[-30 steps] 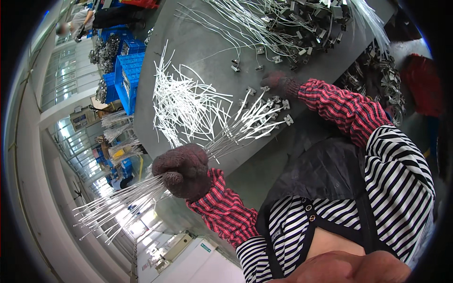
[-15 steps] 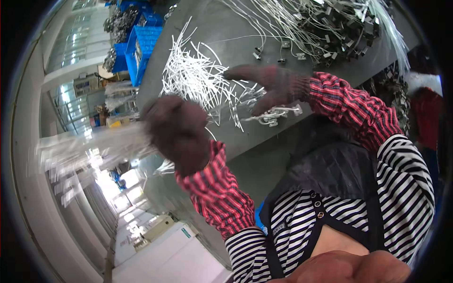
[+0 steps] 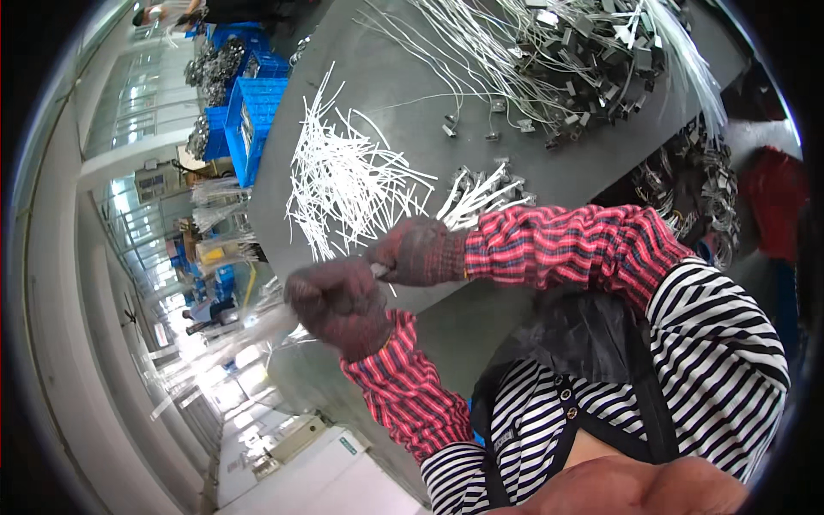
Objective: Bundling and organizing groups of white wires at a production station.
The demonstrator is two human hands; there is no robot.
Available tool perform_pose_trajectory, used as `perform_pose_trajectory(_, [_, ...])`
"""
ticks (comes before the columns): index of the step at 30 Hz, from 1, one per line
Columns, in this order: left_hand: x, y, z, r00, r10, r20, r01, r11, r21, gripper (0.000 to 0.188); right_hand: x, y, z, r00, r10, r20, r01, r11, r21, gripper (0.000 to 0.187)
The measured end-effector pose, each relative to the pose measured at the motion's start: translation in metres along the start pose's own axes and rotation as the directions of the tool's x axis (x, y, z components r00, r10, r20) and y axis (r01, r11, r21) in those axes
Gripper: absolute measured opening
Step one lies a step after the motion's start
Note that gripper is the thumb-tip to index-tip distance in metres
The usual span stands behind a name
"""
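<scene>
My left hand, in a dark knit glove, is closed around a blurred bundle of long pale strands that trails off to the lower left. My right hand, gloved alike, is closed against its right side. A small grey bit shows between the two hands; what exactly the right fingers grip is hidden. Just beyond them a loose heap of short white strips lies on the dark table. Beside my right wrist sits a smaller pile of white pieces with metal-looking ends.
Thin white cables with a heap of dark and silver connectors cover the table's far right. Blue bins stand beyond its left edge. More metal parts hang or lie at the right, near something red.
My right hand has come left and closed against my left hand, from open above the table. My left hand has moved slightly down and right, and the bundle now slants lower.
</scene>
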State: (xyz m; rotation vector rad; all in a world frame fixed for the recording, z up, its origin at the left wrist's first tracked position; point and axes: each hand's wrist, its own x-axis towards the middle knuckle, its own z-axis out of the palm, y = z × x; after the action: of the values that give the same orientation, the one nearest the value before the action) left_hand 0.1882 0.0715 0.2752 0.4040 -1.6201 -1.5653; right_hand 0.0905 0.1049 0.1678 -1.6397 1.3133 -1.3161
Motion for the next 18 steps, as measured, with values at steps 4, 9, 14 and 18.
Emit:
perform_pose_trajectory(4, [-0.027,0.003,-0.012,0.981,0.149,-0.127,-0.156,0.986,-0.053,0.047,-0.003,-0.002,0.009,0.995,-0.095,0.019,0.093,0.991,0.098,0.03])
perform_pose_trajectory(9, [-0.063,0.013,-0.026,0.975,0.203,0.088,-0.181,0.961,-0.211,0.051,-0.005,-0.014,0.024,0.918,-0.128,0.374,0.156,0.987,-0.045,0.026])
perform_pose_trajectory(14, [-0.137,0.005,-0.03,0.842,0.457,-0.287,-0.498,0.863,-0.087,0.044,-0.014,-0.019,0.079,0.878,-0.298,0.375,0.418,0.858,-0.298,0.014])
perform_pose_trajectory(18, [-0.218,-0.015,-0.033,0.945,0.147,-0.293,-0.088,0.974,0.208,0.024,-0.036,0.028,0.139,0.837,-0.342,0.426,0.516,0.752,-0.41,0.013])
